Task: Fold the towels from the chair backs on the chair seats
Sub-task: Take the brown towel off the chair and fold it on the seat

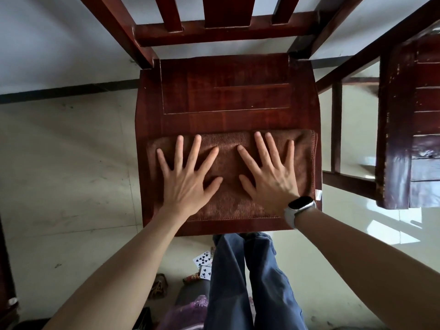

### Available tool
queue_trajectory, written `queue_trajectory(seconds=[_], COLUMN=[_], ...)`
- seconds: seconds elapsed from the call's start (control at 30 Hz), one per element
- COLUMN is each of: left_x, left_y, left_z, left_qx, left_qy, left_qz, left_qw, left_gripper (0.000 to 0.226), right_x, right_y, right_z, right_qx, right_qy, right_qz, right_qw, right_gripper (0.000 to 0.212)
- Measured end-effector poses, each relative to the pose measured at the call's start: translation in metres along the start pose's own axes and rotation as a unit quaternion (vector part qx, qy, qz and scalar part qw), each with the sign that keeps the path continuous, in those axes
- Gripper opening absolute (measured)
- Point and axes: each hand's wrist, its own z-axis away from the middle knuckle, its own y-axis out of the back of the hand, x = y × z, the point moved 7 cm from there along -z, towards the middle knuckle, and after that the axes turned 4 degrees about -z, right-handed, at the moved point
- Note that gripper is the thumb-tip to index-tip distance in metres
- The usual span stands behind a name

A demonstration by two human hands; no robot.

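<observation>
Two hands are down flat on the towel (228,186): the left hand (188,179) and the right hand (269,177) lie side by side, fingers spread wide, palms pressed onto the cloth, gripping nothing. A watch (300,204) with a pale strap sits on the right wrist. The towel is brown with a fine ribbed pile, folded into a neat rectangle, layered edges showing along its right side and a small white tag at its near right corner. It lies on the front half of the dark red wooden chair seat (226,98). Playing cards (203,259) lie on the floor below.
</observation>
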Motion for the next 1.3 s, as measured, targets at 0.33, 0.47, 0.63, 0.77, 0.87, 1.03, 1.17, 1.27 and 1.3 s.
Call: queue_trajectory(seconds=[0.33,0.47,0.63,0.77,0.87,1.03,1.17,1.27,1.3], left_x=[-0.009,-0.041,-0.051,-0.051,-0.047,0.001,0.017,0.016,0.015], left_y=[0.007,0.007,-0.009,-0.007,0.001,0.008,-0.008,-0.011,-0.011], left_z=[0.003,0.006,0.007,0.006,0.009,0.032,0.050,0.050,0.049], left_qx=[0.034,0.041,0.014,0.001,0.006,0.014,-0.034,-0.050,-0.052], left_qy=[0.011,0.119,0.136,0.136,0.130,0.052,0.070,0.077,0.074], left_qz=[0.023,0.061,0.088,0.082,0.087,0.065,0.047,0.040,0.039], left_qw=[0.999,0.990,0.987,0.987,0.988,0.996,0.996,0.995,0.995], left_gripper=[0.068,0.069,0.071,0.073,0.071,0.065,0.065,0.065,0.065], right_x=[0.013,0.046,0.077,0.076,0.079,0.098,0.104,0.107,0.108], right_y=[0.005,0.011,-0.003,-0.001,0.014,0.031,0.012,0.000,-0.002], right_z=[0.002,0.006,0.009,0.007,0.014,0.053,0.072,0.071,0.068], right_qx=[0.018,0.040,0.002,-0.032,-0.006,0.095,0.051,0.016,0.004], right_qy=[-0.003,-0.067,-0.127,-0.120,-0.113,-0.294,-0.466,-0.538,-0.546], right_qz=[-0.050,-0.033,-0.038,-0.089,-0.165,-0.273,-0.326,-0.339,-0.340], right_qw=[0.999,0.996,0.991,0.988,0.980,0.911,0.821,0.771,0.765], right_gripper=[0.059,0.056,0.058,0.060,0.057,0.043,0.029,0.029,0.027])
